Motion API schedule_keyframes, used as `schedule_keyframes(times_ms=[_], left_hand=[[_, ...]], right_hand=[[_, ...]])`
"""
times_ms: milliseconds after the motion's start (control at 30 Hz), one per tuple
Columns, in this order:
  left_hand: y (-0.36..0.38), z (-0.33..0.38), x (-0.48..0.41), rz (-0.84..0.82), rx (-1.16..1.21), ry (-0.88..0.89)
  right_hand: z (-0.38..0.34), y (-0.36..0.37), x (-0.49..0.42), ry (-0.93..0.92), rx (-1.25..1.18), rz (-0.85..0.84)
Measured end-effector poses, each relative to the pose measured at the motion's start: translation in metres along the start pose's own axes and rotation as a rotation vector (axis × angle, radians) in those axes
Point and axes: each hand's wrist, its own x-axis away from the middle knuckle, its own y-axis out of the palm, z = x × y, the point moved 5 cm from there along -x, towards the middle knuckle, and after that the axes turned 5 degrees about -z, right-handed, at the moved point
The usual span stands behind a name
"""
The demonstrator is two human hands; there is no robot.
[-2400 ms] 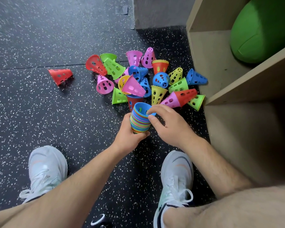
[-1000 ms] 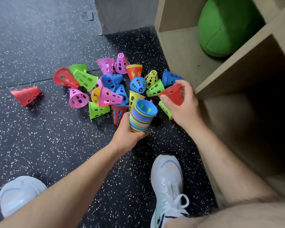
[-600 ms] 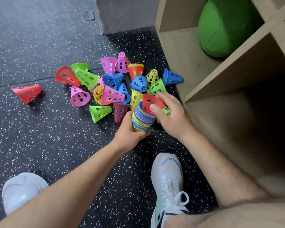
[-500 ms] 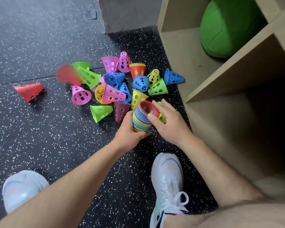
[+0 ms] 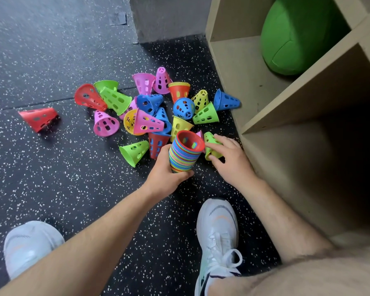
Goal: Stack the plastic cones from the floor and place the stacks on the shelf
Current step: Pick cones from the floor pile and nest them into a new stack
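Note:
My left hand (image 5: 166,170) grips a stack of nested coloured cones (image 5: 185,153), wide ends up, with a red cone on top. My right hand (image 5: 229,158) lies just right of the stack, and its fingers curl round a lime-green cone (image 5: 209,139) that lies on the floor. Several loose perforated cones (image 5: 158,110) in pink, blue, green, yellow and red lie in a heap beyond the stack. One red cone (image 5: 39,118) lies apart at the far left. The wooden shelf (image 5: 303,90) stands to the right.
A big green ball (image 5: 297,33) fills the shelf's upper compartment; the lower compartment is dark. My two white shoes (image 5: 217,233) stand on the black speckled floor below my arms. A grey wall corner (image 5: 165,16) rises behind the heap.
My right hand picked a red cone from beside the shelf, dropped it into the stack, then moved right onto the lime-green cone. My left hand kept hold of the stack.

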Motion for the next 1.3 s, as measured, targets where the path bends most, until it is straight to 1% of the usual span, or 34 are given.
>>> schedule_keyframes(times_ms=[167, 300, 400, 500, 567, 633, 700, 767, 800, 833, 867, 933, 1067, 1167, 1300], left_hand=[[0.001, -0.003, 0.000, -0.018, -0.017, -0.002], [-0.001, -0.005, 0.000, -0.007, -0.014, -0.017], [-0.002, -0.002, 0.001, -0.002, -0.016, -0.014], [-0.001, -0.001, 0.001, -0.008, -0.010, -0.010], [-0.001, -0.002, 0.002, -0.010, -0.008, -0.009], [0.000, -0.002, 0.002, -0.009, -0.007, -0.010], [-0.001, -0.002, 0.002, -0.001, -0.002, -0.006], [-0.001, -0.001, 0.002, 0.010, -0.006, 0.001], [-0.002, -0.001, 0.003, 0.016, -0.004, 0.002], [-0.003, -0.001, 0.003, 0.024, 0.001, 0.003], [-0.004, -0.001, 0.003, 0.031, 0.002, 0.004], [-0.006, -0.002, 0.003, 0.038, -0.008, 0.005], [-0.006, -0.002, 0.003, 0.028, -0.003, -0.010], [-0.006, -0.002, 0.004, 0.022, 0.004, -0.008], [-0.007, -0.005, 0.005, 0.024, 0.011, -0.009]], right_hand=[[0.004, -0.009, -0.005, -0.047, 0.035, 0.129], [-0.011, -0.041, -0.007, -0.067, -0.028, 0.315], [-0.023, -0.070, -0.012, -0.022, -0.136, 0.469], [-0.034, -0.085, -0.019, 0.040, -0.304, 0.524], [-0.042, -0.085, -0.025, 0.069, -0.434, 0.479], [-0.051, -0.077, -0.031, 0.079, -0.494, 0.369], [-0.058, -0.059, -0.032, 0.076, -0.423, 0.199], [-0.062, -0.035, -0.028, 0.073, -0.240, 0.031], [-0.061, -0.024, -0.024, 0.083, -0.198, -0.035], [-0.061, -0.016, -0.021, 0.100, -0.223, -0.078], [-0.060, -0.012, -0.020, 0.105, -0.280, -0.089], [-0.058, -0.012, -0.021, 0.084, -0.358, -0.035], [-0.041, -0.010, -0.029, 0.175, -0.277, 0.076], [-0.029, 0.002, -0.035, 0.249, -0.228, 0.032], [-0.027, 0.012, -0.040, 0.255, -0.133, -0.039]])
